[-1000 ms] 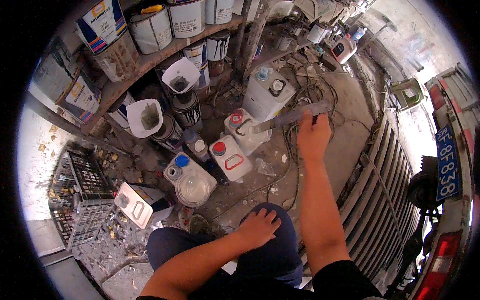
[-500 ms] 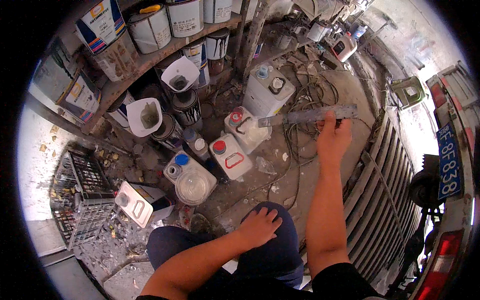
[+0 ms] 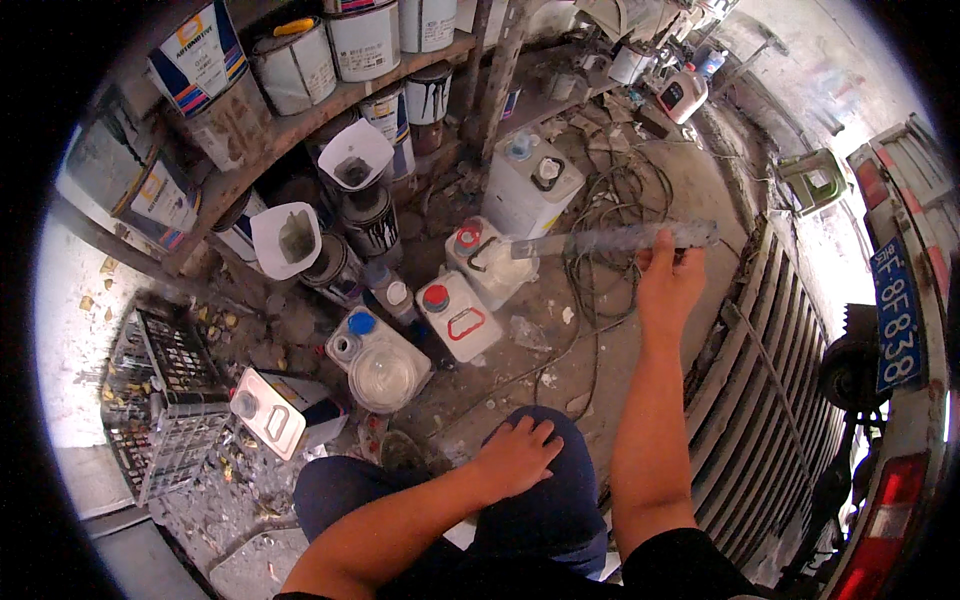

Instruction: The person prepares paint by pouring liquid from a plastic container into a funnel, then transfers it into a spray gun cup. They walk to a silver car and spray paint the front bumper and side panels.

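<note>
Everything here sits around the white square can with the red cap, down on the dirty concrete in front of the crouching person.

Far to its left lies a black plastic crate, tipped among rubble. Nearer on that side, a flat white can with a metal handle lies on its back, and just beside the red-capped can stands a clear jug with a blue cap, its wide lid facing up. Behind and above them, a wooden shelf carries a row of paint tins, with two paper funnels propped in dark tins below it, probably left there for pouring.

Below the red-capped can, the left hand lies flat and spread on the person's knee, holding nothing; it looks like a brace for balance while squatting.

Right of the can, a tangle of black cable runs over the floor. Further right, the right hand is stretched out at arm's length, fingers closed round one end of a long, flat paint-crusted stirring stick. The stick is held level in the air, its far end reaching back over a second red-capped can.

Beyond the hand lies a ribbed metal shutter, then a vehicle's rear.
</note>
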